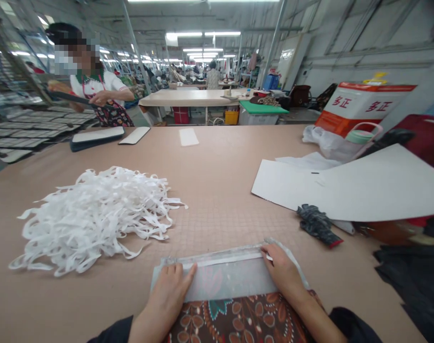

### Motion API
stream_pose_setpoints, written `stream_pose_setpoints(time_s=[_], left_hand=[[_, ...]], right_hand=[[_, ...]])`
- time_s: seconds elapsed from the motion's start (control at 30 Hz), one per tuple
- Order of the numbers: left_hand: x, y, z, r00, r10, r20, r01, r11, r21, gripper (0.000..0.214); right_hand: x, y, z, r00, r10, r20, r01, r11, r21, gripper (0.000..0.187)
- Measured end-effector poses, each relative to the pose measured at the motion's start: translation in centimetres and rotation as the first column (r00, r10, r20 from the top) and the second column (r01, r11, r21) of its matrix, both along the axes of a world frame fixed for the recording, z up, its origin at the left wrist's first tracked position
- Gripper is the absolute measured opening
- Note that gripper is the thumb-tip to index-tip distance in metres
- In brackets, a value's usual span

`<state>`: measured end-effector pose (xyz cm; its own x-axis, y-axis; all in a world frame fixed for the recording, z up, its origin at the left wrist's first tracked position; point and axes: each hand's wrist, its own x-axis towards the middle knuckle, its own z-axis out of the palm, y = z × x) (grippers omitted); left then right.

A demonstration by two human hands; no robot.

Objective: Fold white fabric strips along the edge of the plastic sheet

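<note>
A piece of fabric (238,319) lies in front of me on the table, brown with a leaf and dot print. Its pale grey backing (234,281) is turned up along the far part. Along the far edge runs a narrow white strip (224,258). My left hand (169,290) is closed on the left end of that edge, thumb laid on the strip. At the right end, my right hand (282,271) pinches the strip against the fabric, and a bit of white shows by its fingers. The undersides of both hands' fingers are hidden.
A heap of loose white strips (98,214) lies at left. To the right are a large white board (353,186), a dark knitted glove (317,225) and black material (410,286). A tin (360,107) stands behind. Across the table a person (98,90) handles a dark panel.
</note>
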<state>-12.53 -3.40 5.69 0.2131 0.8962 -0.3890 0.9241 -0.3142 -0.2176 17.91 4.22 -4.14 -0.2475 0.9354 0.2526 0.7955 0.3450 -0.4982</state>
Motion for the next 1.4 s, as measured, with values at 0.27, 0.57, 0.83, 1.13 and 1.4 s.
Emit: stream_pose_setpoints(time_s=[0.27,0.57,0.83,1.13,1.4], left_hand=[[4.8,3.1,-0.7,0.967,-0.171,0.188,0.172,0.985,0.011,0.046],[9.3,3.5,-4.1,0.932,-0.284,0.227,0.257,0.956,0.141,0.038],[8.8,3.8,-5.0,0.925,-0.307,0.223,0.276,0.948,0.161,0.045],[9.4,3.9,-3.0,0.937,-0.297,0.183,0.281,0.954,0.107,0.046],[9.2,3.8,-4.2,0.933,-0.289,0.213,0.256,0.951,0.172,0.059]], right_hand=[[-0.7,0.0,0.8,0.997,-0.03,0.074,0.03,1.0,0.004,0.019],[1.7,1.2,0.9,0.98,-0.176,-0.096,0.16,0.975,-0.152,0.017],[3.9,2.1,2.9,0.967,-0.252,-0.04,0.231,0.929,-0.29,0.015],[3.7,2.4,3.2,0.942,-0.311,0.124,0.335,0.891,-0.308,0.013],[3.6,3.2,3.8,0.933,-0.262,0.247,0.332,0.892,-0.308,0.011]])
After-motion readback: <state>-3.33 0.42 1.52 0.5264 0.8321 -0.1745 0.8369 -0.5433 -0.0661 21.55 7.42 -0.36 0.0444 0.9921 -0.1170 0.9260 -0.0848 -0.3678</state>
